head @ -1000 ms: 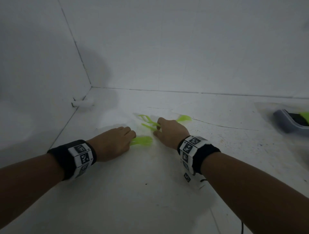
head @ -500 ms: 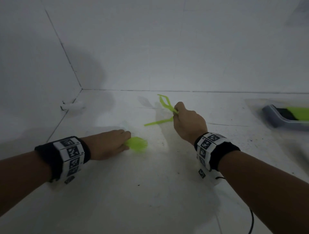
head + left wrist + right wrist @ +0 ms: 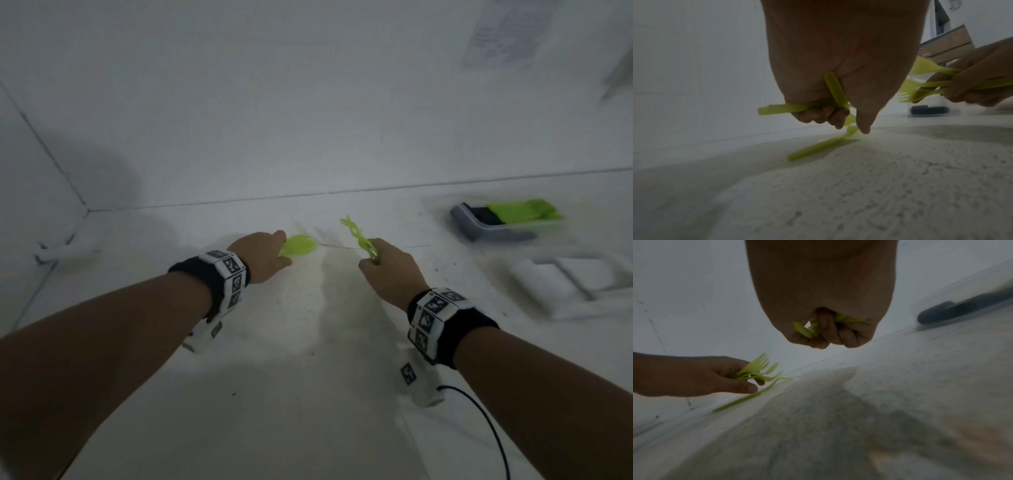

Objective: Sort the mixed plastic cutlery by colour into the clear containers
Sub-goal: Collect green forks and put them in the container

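Gathering seemed the step in hand: left hand (image 3: pixel 265 256) gripped green forks (image 3: pixel 758 369) above one loose fork (image 3: pixel 750 395), right hand (image 3: pixel 390 270) clutched more green cutlery (image 3: pixel 358 236), probably bound next for the clear container (image 3: pixel 507 222) beyond it.

The clear container (image 3: pixel 507 222) is motion-blurred, its green contents indistinct.

I see my left hand (image 3: pixel 263 257) holding green cutlery (image 3: pixel 297 245), my right hand (image 3: pixel 387 270) gripping more green pieces (image 3: pixel 358 236); container (image 3: pixel 507 221) far right of it.
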The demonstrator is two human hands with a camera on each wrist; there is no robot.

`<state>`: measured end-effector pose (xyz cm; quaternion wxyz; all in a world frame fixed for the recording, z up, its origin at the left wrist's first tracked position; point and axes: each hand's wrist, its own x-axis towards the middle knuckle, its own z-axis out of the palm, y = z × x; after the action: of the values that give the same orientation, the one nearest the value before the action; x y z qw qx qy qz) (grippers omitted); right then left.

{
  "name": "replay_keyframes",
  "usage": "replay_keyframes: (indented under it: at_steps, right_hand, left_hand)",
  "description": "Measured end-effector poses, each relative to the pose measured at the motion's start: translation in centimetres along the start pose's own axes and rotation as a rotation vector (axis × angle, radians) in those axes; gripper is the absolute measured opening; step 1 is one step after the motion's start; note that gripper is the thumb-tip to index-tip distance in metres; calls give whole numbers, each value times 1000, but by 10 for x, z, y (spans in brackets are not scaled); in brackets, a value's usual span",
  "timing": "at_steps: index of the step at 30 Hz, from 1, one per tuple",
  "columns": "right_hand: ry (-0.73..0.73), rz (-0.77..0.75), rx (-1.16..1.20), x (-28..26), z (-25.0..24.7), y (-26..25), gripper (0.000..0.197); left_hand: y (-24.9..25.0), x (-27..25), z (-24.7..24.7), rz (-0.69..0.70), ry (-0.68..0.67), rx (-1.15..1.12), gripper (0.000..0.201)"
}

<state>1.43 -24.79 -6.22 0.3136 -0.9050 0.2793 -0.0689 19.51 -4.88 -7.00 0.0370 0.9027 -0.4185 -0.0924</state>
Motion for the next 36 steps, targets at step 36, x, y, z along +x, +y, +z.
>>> replay_keyframes:
  at_steps: [36]
  right_hand:
    - [66, 6, 857, -23, -60, 75, 32]
  left_hand:
    - [278, 0, 2, -414, 327, -1527, 14]
